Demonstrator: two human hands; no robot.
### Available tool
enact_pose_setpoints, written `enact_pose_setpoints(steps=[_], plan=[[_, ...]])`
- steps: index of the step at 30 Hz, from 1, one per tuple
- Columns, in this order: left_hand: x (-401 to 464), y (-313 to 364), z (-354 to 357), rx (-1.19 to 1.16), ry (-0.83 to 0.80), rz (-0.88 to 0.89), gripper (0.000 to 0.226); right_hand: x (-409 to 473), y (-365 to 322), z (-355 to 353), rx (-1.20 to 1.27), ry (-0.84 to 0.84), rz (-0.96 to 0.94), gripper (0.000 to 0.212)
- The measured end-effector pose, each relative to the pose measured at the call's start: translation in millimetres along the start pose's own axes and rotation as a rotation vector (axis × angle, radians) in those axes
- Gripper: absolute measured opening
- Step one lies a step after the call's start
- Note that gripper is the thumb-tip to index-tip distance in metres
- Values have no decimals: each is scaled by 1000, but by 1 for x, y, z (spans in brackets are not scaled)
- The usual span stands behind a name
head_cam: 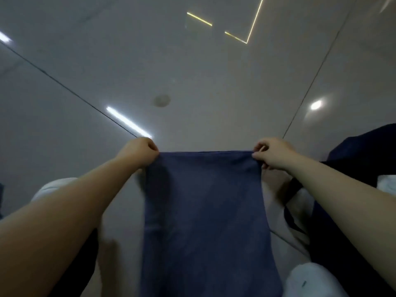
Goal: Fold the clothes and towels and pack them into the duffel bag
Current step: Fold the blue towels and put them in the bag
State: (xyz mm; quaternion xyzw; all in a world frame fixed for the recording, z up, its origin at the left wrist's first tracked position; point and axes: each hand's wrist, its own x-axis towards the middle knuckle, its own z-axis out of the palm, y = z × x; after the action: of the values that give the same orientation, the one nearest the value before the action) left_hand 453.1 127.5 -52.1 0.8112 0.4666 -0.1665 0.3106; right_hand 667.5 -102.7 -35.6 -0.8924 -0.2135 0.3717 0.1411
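Observation:
A dark blue towel (205, 221) hangs stretched out in front of me, its top edge level and taut. My left hand (140, 152) pinches its upper left corner. My right hand (272, 153) pinches its upper right corner. The towel's lower part runs out of the bottom of the frame. A dark navy bag or cloth (362, 159) lies at the right; I cannot tell whether it is the duffel bag.
A glossy light tiled floor (192, 71) with dark joint lines and light reflections lies beneath. White cloth (55, 189) shows under my left arm, another white piece (308, 279) at the lower right, and more white fabric (386, 185) at the right edge.

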Motion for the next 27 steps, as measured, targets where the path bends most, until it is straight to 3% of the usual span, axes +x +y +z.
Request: enact_pose_setpoints(steps=[3,5,7,9,11,14,17,20,27], plan=[[29,-14,3,45,111,9,16,34,-2,2,-116,90,-86,13],[38,-16,7,54,186,33,5,46,-3,5,-200,108,-112,7],[36,-13,14,9,376,102,12,52,-1,12,-247,175,-102,5],[18,-4,27,-49,620,261,19,46,0,25,-212,352,-127,18],[-10,7,55,-17,708,465,22,27,-4,53,-157,575,-292,26],[-38,8,113,217,555,589,40,-3,-14,115,-221,625,-525,41],[-34,-8,140,356,406,449,61,-12,-5,155,-346,522,-486,55],[-23,-12,136,367,384,428,66,1,6,150,-415,493,-420,65],[4,0,110,420,288,397,69,38,21,109,-421,431,-469,69]])
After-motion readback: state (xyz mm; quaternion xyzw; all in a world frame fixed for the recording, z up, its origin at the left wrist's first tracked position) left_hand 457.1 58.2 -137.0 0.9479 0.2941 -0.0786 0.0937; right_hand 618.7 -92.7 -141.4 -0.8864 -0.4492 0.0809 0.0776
